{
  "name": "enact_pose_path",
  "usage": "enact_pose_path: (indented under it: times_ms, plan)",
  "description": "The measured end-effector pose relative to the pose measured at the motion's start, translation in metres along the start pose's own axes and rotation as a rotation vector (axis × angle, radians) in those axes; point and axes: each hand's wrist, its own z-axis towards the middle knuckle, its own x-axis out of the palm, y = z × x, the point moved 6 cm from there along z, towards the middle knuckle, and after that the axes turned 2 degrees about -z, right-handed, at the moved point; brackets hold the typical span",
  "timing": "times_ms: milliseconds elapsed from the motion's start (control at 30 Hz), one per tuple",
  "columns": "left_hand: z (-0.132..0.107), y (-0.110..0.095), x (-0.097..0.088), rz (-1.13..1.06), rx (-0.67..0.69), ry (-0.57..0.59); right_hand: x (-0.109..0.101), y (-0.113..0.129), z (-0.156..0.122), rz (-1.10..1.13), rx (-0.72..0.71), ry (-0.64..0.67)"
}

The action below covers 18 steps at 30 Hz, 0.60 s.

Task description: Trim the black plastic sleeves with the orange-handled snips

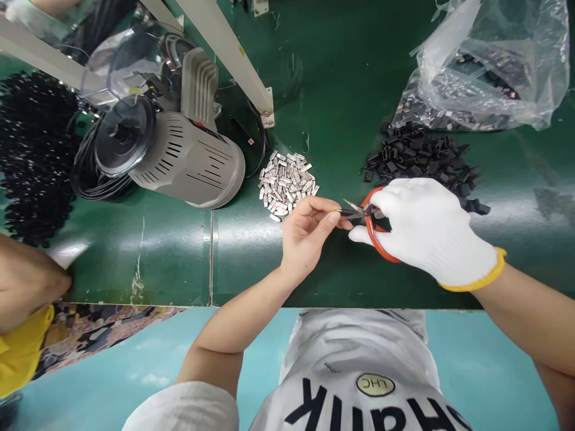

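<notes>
My bare left hand [309, 232] pinches a tiny part between thumb and forefinger; the part is too small to name. My right hand [431, 227], in a white knit glove with a yellow cuff, grips red-handled scissors [371, 222] whose blades point left and meet the pinched part. Both hands hover just above the green table [179, 251]. A pile of small silver metal clips [287, 182] lies just beyond my left hand. A heap of small black parts [420, 157] lies behind my right hand.
A grey motor-like machine [179, 149] with coiled black cable sits at the left. A clear plastic bag [485, 66] of parts lies at the far right. A mass of black pieces [31, 149] fills the left edge. Another person's arm [27, 287] rests at the near left.
</notes>
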Motion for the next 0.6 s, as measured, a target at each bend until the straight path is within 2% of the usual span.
enact_pose_path:
  times_ms: [133, 600]
  plan:
    - [-0.0014, 0.0040, 0.0028, -0.004, -0.033, 0.019, 0.0013, 0.0030, -0.0001, -0.027, -0.039, 0.009]
    - [-0.0051, 0.0046, 0.0063, 0.031, 0.005, 0.036, 0.0045, 0.0048, -0.0006, -0.048, -0.095, 0.042]
